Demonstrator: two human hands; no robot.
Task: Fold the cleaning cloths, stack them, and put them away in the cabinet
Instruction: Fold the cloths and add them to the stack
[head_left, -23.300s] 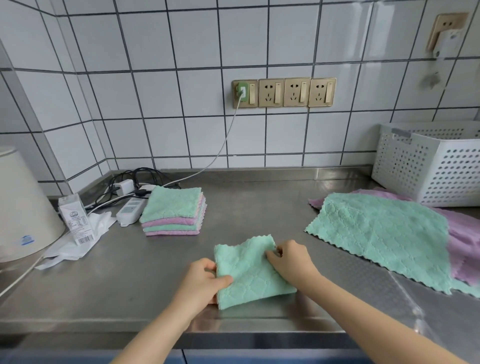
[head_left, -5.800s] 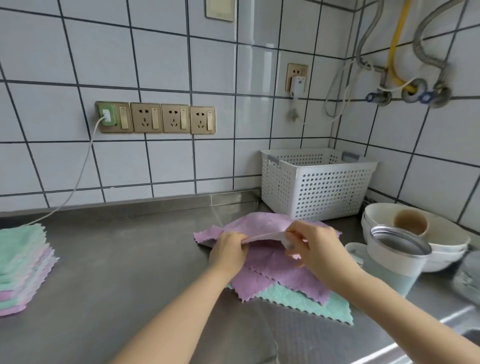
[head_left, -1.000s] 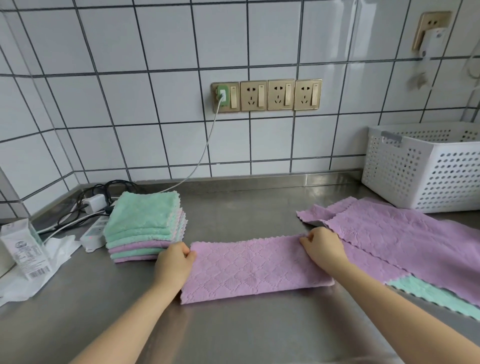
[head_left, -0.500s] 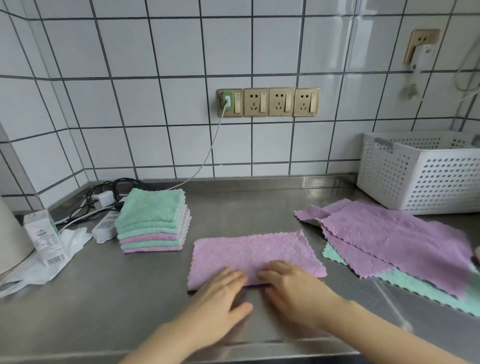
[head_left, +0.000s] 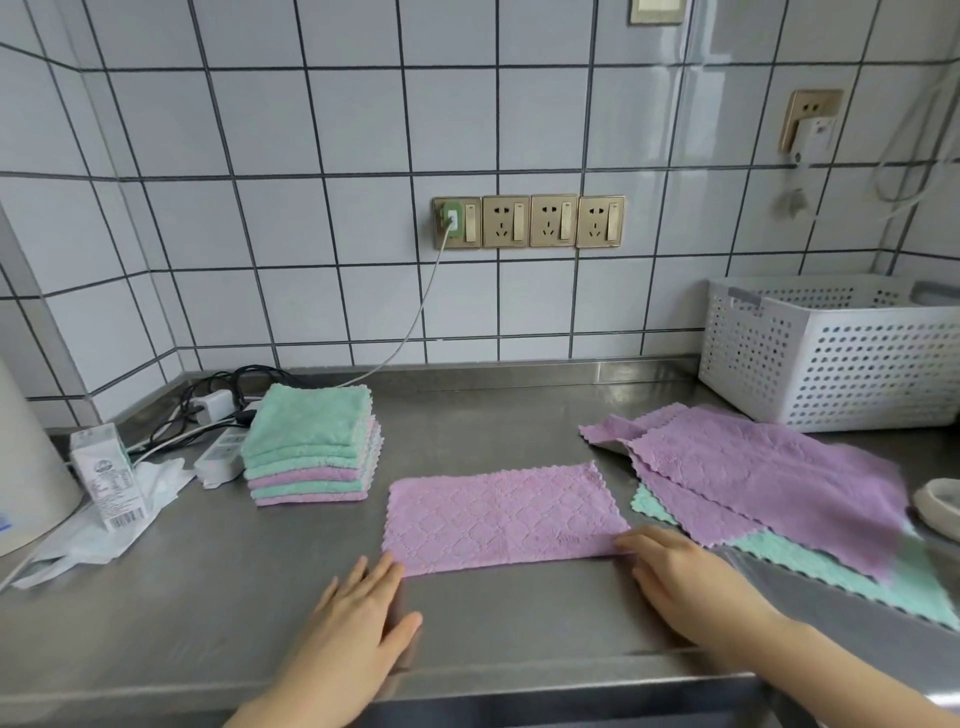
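A purple cloth (head_left: 501, 512), folded once into a long strip, lies flat on the steel counter (head_left: 493, 618). My left hand (head_left: 358, 623) rests flat on the counter, its fingertips at the strip's near left corner. My right hand (head_left: 685, 577) lies flat with fingertips touching the strip's near right corner. A stack of folded green and purple cloths (head_left: 311, 441) sits at the back left. Unfolded purple cloths (head_left: 769, 467) lie over a green cloth (head_left: 831, 566) at the right.
A white perforated basket (head_left: 831, 353) stands at the back right. A power strip and cables (head_left: 218, 431) lie behind the stack, a small carton (head_left: 106, 475) and plastic wrap at the left. A white bowl edge (head_left: 940, 506) shows at far right. Counter's front edge is just below my hands.
My hands slid apart from the middle of the strip's near edge to its two near corners. The strip stays flat in place.
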